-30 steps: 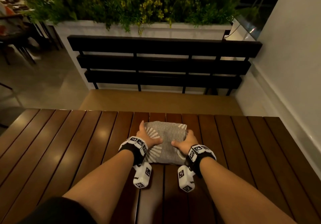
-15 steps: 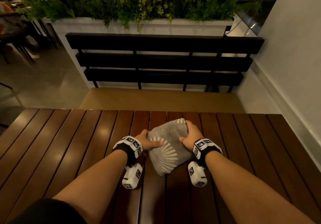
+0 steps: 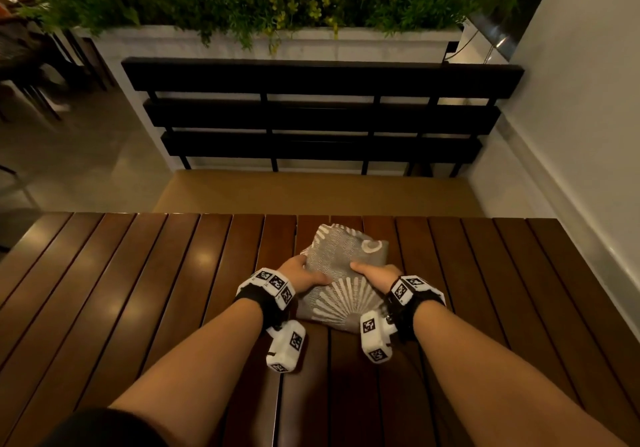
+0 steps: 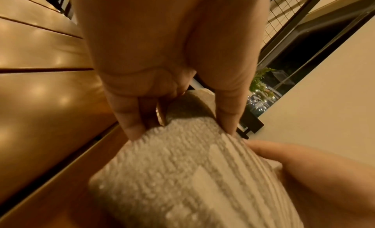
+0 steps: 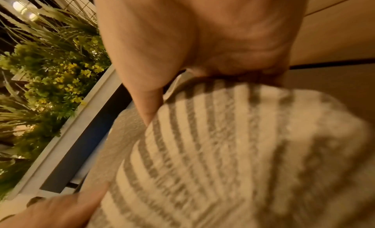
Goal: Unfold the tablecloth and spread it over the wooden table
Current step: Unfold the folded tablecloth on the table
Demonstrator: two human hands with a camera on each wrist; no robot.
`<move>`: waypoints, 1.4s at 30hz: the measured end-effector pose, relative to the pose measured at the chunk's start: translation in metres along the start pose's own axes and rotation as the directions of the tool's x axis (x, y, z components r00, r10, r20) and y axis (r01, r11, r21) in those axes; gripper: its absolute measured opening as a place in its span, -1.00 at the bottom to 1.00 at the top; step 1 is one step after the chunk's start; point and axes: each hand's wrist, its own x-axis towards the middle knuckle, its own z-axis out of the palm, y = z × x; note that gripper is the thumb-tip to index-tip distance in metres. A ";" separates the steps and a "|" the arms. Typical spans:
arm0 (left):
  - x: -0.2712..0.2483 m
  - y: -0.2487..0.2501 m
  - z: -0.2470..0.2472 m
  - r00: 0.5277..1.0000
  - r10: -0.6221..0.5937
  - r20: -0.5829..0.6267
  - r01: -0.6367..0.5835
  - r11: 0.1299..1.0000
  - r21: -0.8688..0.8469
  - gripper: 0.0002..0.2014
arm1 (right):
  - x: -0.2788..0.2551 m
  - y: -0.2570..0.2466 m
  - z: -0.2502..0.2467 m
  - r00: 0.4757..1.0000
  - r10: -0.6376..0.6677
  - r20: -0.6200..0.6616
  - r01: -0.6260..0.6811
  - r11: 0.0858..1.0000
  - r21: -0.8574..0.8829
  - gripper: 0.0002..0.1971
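- Nearest, two bare forearms, each strapped with a marker-tagged wrist camera, reaching forward over the wooden table (image 3: pixel 145 294).
- Left hand (image 3: pixel 300 274) gripping the left edge of the folded tablecloth (image 3: pixel 341 275): thumb laid on top, fingers (image 4: pixel 129 119) curled under and round the bundle's side, as seen in the left wrist view. Probably held that way to keep the layers together while hunting for a free edge.
- Right hand (image 3: pixel 375 276) likewise gripping the right edge: thumb (image 5: pixel 149 103) pressed onto the striped top face, the other fingers hidden below the cloth in the right wrist view, so their exact hold impossible to tell.
- Tablecloth still a compact grey bundle with pale fan and ring patterns, between both hands, near the table's far middle, turned at an angle to the slats; whether resting on the wood or lifted just off it, unclear. No layer opened yet, so unfolding judged barely begun.
- Slatted tabletop bare and glossy on either side, leaving room to spread.
- Beyond the far edge, a dark slatted bench (image 3: pixel 322 114) with a tan seat.
- Farthest, a white planter (image 3: pixel 277 44) of green and yellow foliage; a pale wall (image 3: pixel 588 100) on the right.
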 end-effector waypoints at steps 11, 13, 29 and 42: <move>-0.018 0.007 0.000 0.966 0.250 -0.064 -0.257 0.958 -0.131 -0.47 | -0.021 -0.010 -0.020 0.946 -0.317 0.063 0.289 0.919 0.268 -0.62; -0.027 0.002 -0.001 0.964 0.262 -0.043 -0.265 0.960 -0.086 -0.55 | -0.032 -0.006 -0.022 0.910 -0.398 0.117 0.375 0.909 0.181 -0.72; -0.106 -0.081 0.037 0.700 0.560 0.444 -0.688 0.360 0.630 -0.45 | -0.108 0.103 -0.004 0.592 -0.526 0.611 0.774 0.158 -0.614 -0.51; -0.125 -0.076 0.069 0.914 0.353 0.199 -0.403 0.753 0.520 -0.23 | -0.093 0.106 0.010 0.707 -0.536 0.462 0.697 0.412 -0.587 -0.53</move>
